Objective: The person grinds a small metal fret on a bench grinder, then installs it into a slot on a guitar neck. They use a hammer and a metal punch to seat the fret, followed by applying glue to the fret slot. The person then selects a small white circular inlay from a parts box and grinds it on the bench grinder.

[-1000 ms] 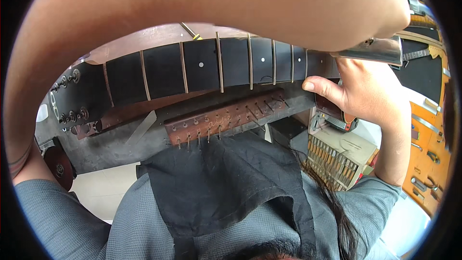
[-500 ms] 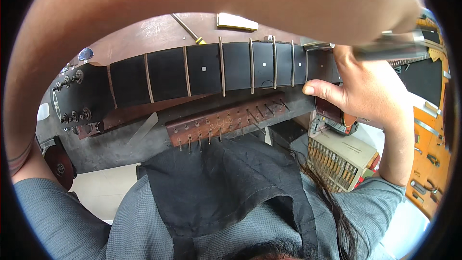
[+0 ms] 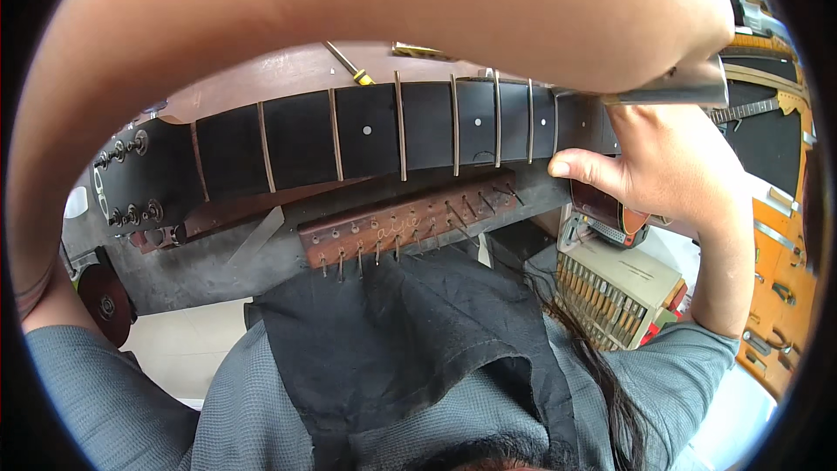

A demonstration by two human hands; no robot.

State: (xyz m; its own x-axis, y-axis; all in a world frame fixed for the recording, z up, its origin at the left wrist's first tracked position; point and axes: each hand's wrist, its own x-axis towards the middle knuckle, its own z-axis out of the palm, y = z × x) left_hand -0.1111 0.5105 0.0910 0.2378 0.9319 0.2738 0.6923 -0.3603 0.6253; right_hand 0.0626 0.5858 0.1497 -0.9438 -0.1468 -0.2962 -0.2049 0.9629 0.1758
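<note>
Seen from the wearer's head, a black guitar neck (image 3: 370, 153) lies across the middle of the view, with its headstock (image 3: 166, 170) and metal tuners (image 3: 131, 212) at the left. Pale frets (image 3: 403, 144) cross it, several with ends jutting past the edges, and small white dots sit between some of them. The left arm (image 3: 375, 9) sweeps over the top of the view, so that the left hand (image 3: 702, 35) is at the upper right, just above a shiny metal piece (image 3: 689, 92); its fingers are hidden, and whether that grip is closed on the metal cannot be told. Just below, the right hand (image 3: 667, 157) is at the right end of the neck, back upward, thumb spread toward the near edge; its other fingers are partly covered, so the state of this grip cannot be told either. Beyond the neck, a yellow-tipped tool (image 3: 349, 64) lies on a brown surface (image 3: 261, 78). On the near side is a reddish wooden rack (image 3: 349, 244) holding thin rods, close to the person's black apron (image 3: 375, 340). At the lower right stands a box of handled tools (image 3: 602, 296).
</note>
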